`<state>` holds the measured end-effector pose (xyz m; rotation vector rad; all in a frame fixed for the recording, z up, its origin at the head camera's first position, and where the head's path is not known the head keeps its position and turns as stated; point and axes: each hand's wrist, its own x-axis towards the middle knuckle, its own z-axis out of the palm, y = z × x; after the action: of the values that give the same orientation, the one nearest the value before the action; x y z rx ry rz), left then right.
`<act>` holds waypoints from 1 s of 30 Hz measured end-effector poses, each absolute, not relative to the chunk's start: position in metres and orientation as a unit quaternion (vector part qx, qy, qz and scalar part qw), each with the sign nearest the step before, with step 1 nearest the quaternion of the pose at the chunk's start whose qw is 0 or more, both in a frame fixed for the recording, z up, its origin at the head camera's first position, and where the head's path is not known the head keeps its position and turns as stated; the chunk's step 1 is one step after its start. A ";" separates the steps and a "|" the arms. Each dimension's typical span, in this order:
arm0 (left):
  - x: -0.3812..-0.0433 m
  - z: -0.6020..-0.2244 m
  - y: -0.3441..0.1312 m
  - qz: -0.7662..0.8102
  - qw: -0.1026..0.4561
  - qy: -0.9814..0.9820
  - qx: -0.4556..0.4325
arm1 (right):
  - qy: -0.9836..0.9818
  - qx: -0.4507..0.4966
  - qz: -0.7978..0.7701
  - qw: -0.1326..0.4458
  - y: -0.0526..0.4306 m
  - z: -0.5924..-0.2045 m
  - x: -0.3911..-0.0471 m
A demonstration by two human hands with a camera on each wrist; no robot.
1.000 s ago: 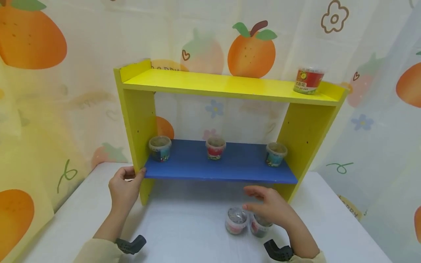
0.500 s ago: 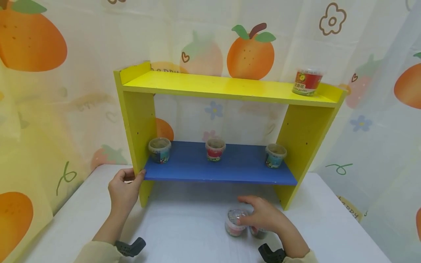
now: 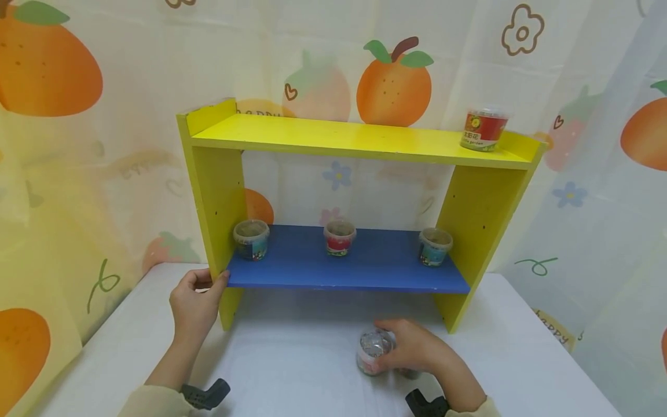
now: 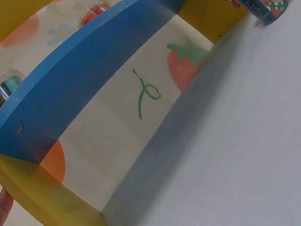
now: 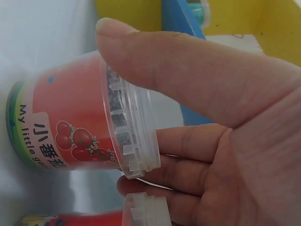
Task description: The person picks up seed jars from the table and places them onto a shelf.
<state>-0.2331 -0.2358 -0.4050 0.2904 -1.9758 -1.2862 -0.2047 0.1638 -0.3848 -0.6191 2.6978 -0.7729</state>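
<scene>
My left hand [image 3: 194, 301] grips the lower front edge of the yellow and blue shelf unit [image 3: 349, 269], at its left side panel. My right hand [image 3: 417, 347] is around a lidded plastic planting cup [image 3: 369, 364] on the table. In the right wrist view this cup [image 5: 70, 117] has a red label with tomatoes; the thumb lies across its clear lid and fingers are behind it. A second cup [image 5: 89, 220] with a red label stands close beside it, mostly hidden by my right hand in the head view.
On the blue board stand a left cup [image 3: 252, 240], a red-labelled middle cup [image 3: 340, 238] and a right cup [image 3: 435, 248]. A red cup [image 3: 483, 130] is on the yellow top board, at right. A fruit-print curtain [image 3: 307, 52] hangs behind the white table [image 3: 292, 359].
My right hand has moved left and down from above the two table cups and closed around the left one. The left hand has stayed on the shelf unit.
</scene>
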 end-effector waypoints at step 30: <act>-0.233 -0.406 -0.236 -0.505 0.367 -0.772 0.116 | 0.941 -0.226 -0.232 0.099 0.157 -0.389 -0.203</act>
<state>-0.2332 -0.2359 -0.4059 0.2986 -1.9845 -1.2969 -0.2025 0.1571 -0.3891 -0.6699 2.7830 -0.6870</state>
